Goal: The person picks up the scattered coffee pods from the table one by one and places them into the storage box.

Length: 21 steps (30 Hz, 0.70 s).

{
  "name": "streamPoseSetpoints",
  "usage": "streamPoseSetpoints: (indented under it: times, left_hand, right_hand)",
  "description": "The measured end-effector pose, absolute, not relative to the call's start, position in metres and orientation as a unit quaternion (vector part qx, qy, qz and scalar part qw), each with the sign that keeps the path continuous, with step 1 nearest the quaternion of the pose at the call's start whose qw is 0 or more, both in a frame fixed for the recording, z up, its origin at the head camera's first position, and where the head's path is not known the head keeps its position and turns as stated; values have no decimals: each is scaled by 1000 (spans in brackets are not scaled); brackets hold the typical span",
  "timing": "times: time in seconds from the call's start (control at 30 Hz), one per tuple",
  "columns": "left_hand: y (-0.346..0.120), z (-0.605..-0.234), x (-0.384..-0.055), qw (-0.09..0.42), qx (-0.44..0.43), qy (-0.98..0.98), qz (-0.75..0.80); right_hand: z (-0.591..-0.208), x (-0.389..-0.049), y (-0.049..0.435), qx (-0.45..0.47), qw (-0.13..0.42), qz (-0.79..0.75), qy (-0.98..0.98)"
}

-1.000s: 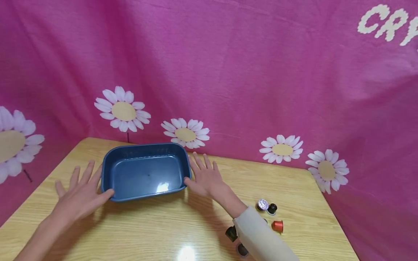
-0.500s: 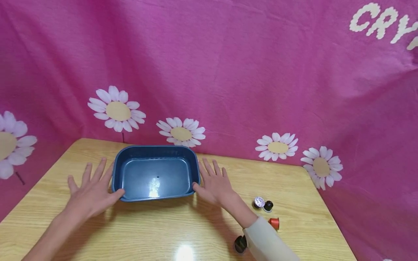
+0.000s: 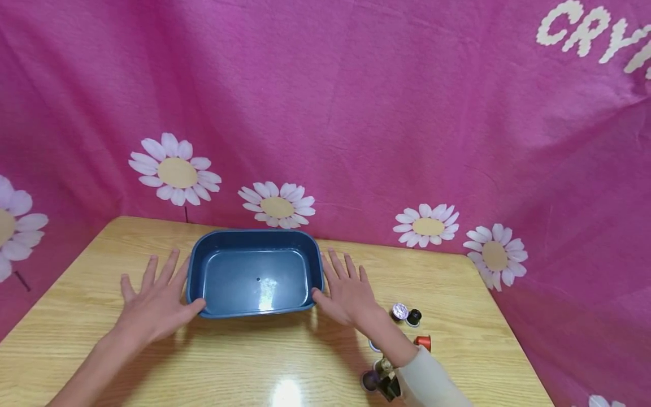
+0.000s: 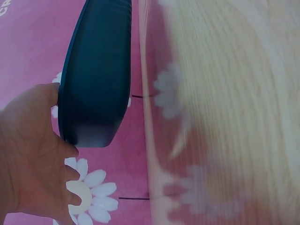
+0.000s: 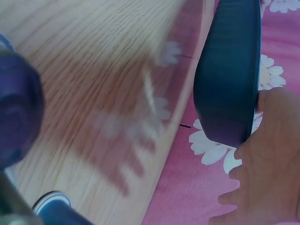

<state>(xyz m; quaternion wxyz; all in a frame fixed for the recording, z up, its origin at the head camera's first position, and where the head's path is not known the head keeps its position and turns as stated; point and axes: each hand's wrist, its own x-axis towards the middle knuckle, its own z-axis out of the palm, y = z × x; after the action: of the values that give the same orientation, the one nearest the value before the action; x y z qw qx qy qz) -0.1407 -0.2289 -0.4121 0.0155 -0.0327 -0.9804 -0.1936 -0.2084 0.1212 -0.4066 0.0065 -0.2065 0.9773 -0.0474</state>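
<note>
A blue plastic tub (image 3: 229, 280) is held up off the wooden table, tipped so that its bare inside faces me. My left hand (image 3: 155, 308) grips its left near corner, thumb over the rim and forefinger along the outer wall, other fingers spread. At the opposite end my right hand (image 3: 351, 302) grips the same way. Both wrist views show the tub's outer side (image 4: 96, 75) apart from the tabletop. Beneath and beside the right forearm lie several coffee capsules, among them a red one (image 3: 423, 342), a black one (image 3: 414, 317) and a silver-lidded one (image 3: 399, 311).
The light wooden table (image 3: 218, 373) reaches back to a pink cloth (image 3: 356, 124) printed with white daisies. By the right sleeve sits a cluster of capsules, including a purple one (image 3: 369, 380). Dark capsules (image 5: 18, 108) stand close to the right wrist camera.
Both hands have carried the tub to the right, grip unchanged. More capsules show by the right forearm, and the view has shifted slightly.
</note>
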Motion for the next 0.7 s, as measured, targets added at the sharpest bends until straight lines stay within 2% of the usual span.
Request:
streamPoseSetpoints:
  times: [0.7]
  left_hand:
    - [-198,-418,-131,20,-53,-981,-186]
  right_hand:
    - [-406,-176,154,-189,9,-63,980]
